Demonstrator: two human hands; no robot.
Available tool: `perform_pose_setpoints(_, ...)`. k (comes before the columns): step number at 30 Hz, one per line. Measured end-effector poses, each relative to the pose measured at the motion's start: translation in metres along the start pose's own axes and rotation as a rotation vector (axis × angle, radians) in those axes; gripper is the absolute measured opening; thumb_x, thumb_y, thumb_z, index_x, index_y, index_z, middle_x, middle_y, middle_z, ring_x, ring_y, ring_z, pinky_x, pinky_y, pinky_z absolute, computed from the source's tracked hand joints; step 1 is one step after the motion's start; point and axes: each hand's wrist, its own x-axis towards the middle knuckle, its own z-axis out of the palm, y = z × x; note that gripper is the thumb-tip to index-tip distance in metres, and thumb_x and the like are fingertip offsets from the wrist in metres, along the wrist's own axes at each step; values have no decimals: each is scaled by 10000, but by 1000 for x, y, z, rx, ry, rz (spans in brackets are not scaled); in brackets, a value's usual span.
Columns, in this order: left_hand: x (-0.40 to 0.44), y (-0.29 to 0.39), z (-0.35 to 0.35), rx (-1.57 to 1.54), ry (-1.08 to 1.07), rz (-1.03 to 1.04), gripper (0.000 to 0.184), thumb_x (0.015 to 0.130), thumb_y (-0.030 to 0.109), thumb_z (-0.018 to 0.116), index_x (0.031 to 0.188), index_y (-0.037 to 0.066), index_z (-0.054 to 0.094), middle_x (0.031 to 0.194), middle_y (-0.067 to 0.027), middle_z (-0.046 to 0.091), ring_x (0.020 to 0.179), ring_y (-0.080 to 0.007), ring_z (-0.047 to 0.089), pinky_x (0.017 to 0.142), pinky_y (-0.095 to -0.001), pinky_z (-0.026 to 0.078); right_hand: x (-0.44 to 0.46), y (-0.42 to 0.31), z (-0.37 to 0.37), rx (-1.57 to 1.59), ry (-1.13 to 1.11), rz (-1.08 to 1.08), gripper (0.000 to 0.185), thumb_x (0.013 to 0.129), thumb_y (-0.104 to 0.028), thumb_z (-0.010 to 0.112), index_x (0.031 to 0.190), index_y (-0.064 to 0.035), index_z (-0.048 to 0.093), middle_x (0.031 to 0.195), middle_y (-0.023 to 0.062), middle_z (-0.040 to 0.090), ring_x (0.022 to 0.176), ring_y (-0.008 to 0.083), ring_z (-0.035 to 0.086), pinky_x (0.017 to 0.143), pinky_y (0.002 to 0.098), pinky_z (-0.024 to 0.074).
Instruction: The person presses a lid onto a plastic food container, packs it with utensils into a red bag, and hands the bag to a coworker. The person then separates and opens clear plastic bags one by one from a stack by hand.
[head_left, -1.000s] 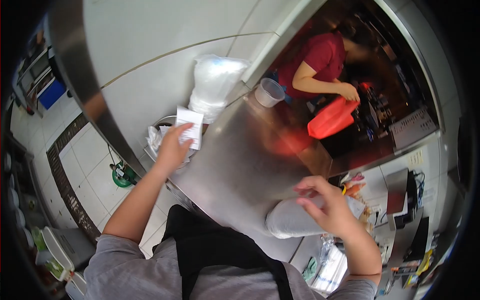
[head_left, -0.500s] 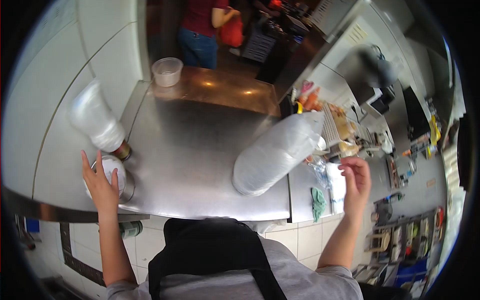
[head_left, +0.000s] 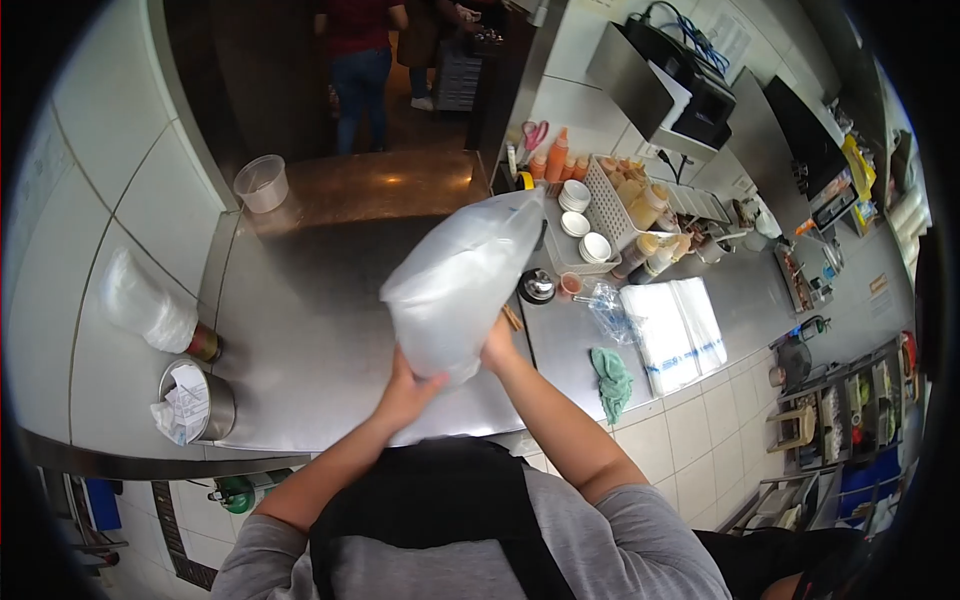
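Note:
A puffed-out, translucent white plastic bag (head_left: 460, 275) leans to the upper right above the steel counter (head_left: 290, 330). My left hand (head_left: 405, 392) holds its lower left side, thumb across the front and the other fingers partly hidden. On the lower right side, my right hand (head_left: 498, 348) grips the same bag, its fingers mostly behind the plastic. What the bag contains cannot be made out. A metal bin (head_left: 217, 408) with crumpled paper slips (head_left: 185, 402) stands at the counter's left end.
By the left wall are a plastic-wrapped bundle (head_left: 145, 305) and, at the back, a clear tub (head_left: 262, 184). To the right lie a call bell (head_left: 537, 287), a green cloth (head_left: 611, 382), stacked plastic bags (head_left: 672, 335) and a sauce-bottle basket (head_left: 612, 208). Another person (head_left: 362, 60) stands beyond.
Both hands have come inward from far apart and taken hold of the bag. My left hand has left the bin. The bag now sits further left in view, and the camera has turned.

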Motion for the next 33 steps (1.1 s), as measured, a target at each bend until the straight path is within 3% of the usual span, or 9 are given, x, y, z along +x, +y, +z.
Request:
perform_pose_setpoints(2, 19, -19, -18, -296, -262, -147, 741, 860, 110, 690, 1436, -29, 245, 1409, -200, 386, 1284, -266, 423, 1081, -376, 335, -10, -1, -8, -240, -27, -107, 554, 1021, -369, 415, 1445, -23, 335, 1429, 127, 433, 1304, 246, 414, 1091, 370, 320)
perform_pose_setpoints(4, 19, -18, -35, -262, -292, -163, 709, 858, 81, 680, 1422, -29, 266, 1381, -190, 428, 1317, -250, 397, 1108, -368, 295, -55, -56, -19, -494, -102, -250, 503, 964, -267, 533, 1392, -32, 410, 1360, 148, 497, 1256, 290, 477, 1050, 382, 364)
perform_pose_setpoints(7, 14, -3, -39, -147, -76, -165, 709, 847, 51, 673, 1422, -26, 265, 1390, -181, 418, 1333, -256, 387, 1120, -371, 276, -110, -93, -91, -1076, -45, -480, 523, 851, -211, 659, 1321, -56, 491, 1273, 185, 546, 1199, 364, 515, 1023, 440, 382)
perform_pose_setpoints(10, 16, 38, -30, -57, 126, 49, 739, 820, 41, 691, 1423, -24, 269, 1414, -182, 397, 1349, -252, 371, 1133, -363, 256, -150, -83, -193, -1613, 388, -485, 491, 792, -143, 697, 1257, -92, 548, 1237, 160, 547, 1189, 343, 495, 974, 451, 368)
perform_pose_setpoints(13, 36, 48, -16, -125, 152, 97, 728, 783, 57, 729, 1390, -29, 335, 1373, -190, 454, 1293, -260, 435, 1093, -359, 313, -170, -57, -259, -1544, 374, -572, 367, 774, -130, 702, 1119, -66, 593, 1120, 148, 575, 1071, 347, 517, 907, 442, 374)
perform_pose_setpoints(15, 50, 39, -7, 16, 128, -258, 667, 752, 87, 767, 1314, -28, 427, 1289, -187, 533, 1200, -272, 511, 1030, -360, 375, -159, -46, -276, -1508, 347, -524, 301, 784, -147, 697, 1058, -71, 598, 1078, 137, 586, 1025, 337, 533, 872, 442, 382)
perform_pose_setpoints(19, 48, -14, 15, 306, 21, -176, 564, 756, 81, 761, 1234, -27, 480, 1188, -166, 590, 1111, -282, 559, 979, -370, 411, -122, -55, -262, -1457, 196, -593, 176, 813, -207, 691, 887, -86, 587, 897, 91, 613, 847, 286, 567, 750, 419, 396)
perform_pose_setpoints(22, 36, -32, 31, 150, 241, -259, 571, 773, 63, 732, 1259, -30, 449, 1221, -178, 563, 1141, -281, 542, 1000, -361, 394, -98, -56, -248, -1448, 118, -700, 195, 818, -259, 689, 875, -97, 596, 856, 64, 617, 804, 253, 571, 739, 394, 399)
perform_pose_setpoints(33, 29, -39, 40, 326, 287, -81, 620, 820, 48, 640, 1361, -44, 350, 1299, -245, 493, 1217, -368, 487, 1058, -406, 341, -94, -54, -217, -1480, 342, -659, 224, 822, -293, 682, 978, -142, 628, 1021, 32, 585, 1008, 240, 537, 839, 392, 390)
